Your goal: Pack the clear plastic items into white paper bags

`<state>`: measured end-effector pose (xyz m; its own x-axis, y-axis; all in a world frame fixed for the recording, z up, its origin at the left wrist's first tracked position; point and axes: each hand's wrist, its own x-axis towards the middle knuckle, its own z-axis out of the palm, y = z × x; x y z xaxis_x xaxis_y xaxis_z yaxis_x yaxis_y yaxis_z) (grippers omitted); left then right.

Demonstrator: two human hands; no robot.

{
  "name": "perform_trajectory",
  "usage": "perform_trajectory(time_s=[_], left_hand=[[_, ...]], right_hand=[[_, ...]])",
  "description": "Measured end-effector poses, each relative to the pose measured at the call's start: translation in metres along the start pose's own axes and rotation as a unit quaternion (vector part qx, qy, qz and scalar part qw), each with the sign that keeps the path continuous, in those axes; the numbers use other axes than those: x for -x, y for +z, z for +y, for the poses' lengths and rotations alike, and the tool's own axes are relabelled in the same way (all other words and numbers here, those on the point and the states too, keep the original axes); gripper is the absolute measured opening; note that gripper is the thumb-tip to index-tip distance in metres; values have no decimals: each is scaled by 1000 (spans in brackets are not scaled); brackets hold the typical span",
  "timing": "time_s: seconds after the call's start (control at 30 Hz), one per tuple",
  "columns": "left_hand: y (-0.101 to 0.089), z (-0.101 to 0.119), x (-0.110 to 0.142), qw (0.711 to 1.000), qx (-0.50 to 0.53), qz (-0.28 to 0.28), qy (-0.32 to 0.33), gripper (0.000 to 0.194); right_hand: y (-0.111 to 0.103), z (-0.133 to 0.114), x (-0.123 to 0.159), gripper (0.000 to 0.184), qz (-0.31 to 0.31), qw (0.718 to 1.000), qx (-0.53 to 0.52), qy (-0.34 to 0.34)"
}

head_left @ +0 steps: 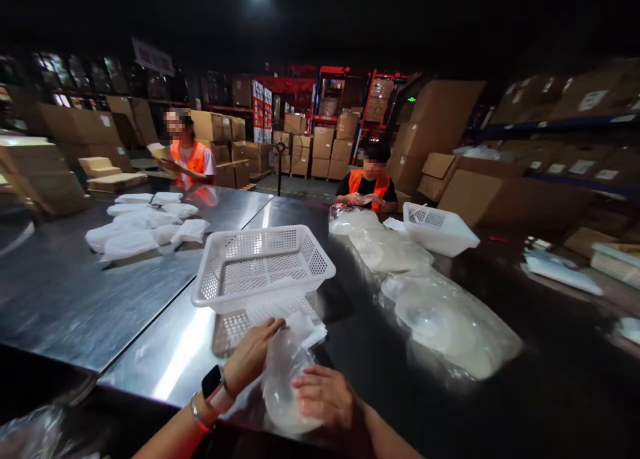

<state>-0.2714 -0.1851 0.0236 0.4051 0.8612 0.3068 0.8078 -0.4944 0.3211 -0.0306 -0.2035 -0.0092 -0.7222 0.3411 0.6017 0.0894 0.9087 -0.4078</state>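
Note:
A clear plastic pouch (285,372) with a pale rounded item inside lies on the steel table's near edge. My left hand (253,352), with a watch on the wrist, grips the pouch's upper left side. My right hand (325,395) presses on its lower right side. Just beyond the pouch stands an empty white perforated basket (263,265).
More clear-bagged items (440,312) trail along the table to the right toward a second white basket (437,229). White folded packs (145,225) lie at the left. Two people in orange vests (367,185) work at the far side. Cardboard boxes and shelving surround the steel table (75,292).

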Motion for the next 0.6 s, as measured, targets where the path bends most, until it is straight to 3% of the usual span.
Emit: perform_trajectory(time_s=[0.1,0.27,0.43,0.6], left_hand=[[14,-5,15,998,66,-22,-13,56],[23,-18,33,989,145,-11,-34,68],[35,-21,38,997,52,38,-50,91],[42,-7,32,996,-63,59,-33,81]], right_hand=[[-4,-1,-6,36,-54,996,-34,-65],[-8,21,-18,51,-37,997,-2,-64],[-10,41,-34,45,-21,986,136,-96],[16,49,-54,35,13,948,317,-35]])
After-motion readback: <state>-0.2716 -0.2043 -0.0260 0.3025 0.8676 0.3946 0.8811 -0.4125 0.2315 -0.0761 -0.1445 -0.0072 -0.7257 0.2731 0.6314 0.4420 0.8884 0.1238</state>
